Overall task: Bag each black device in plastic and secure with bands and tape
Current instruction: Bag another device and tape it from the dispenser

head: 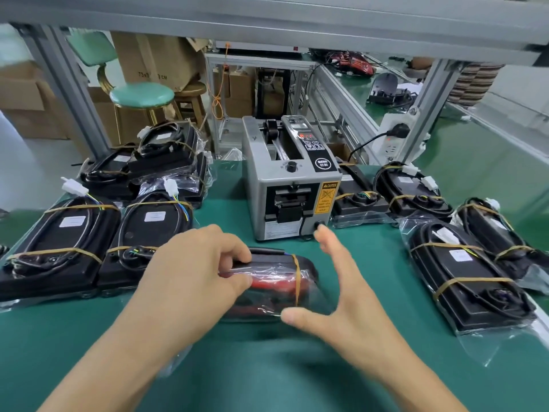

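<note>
Green mat (371, 352), tape dispenser (289, 179) at centre back, banded devices stacked both sides.
Bagged device (276, 281) lies mid-mat in front of you, one rubber band (297, 281) round it. Your left hand (190, 281) grips its left end, fingers curled; right hand (338, 295) spread wide, thumb at the bag's near edge.

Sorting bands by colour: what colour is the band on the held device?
Tan rubber band, head view.

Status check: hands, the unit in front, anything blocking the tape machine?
Left hand holds bagged device; right hand open beside it. One rubber band on. Tape machine unobstructed behind.
</note>
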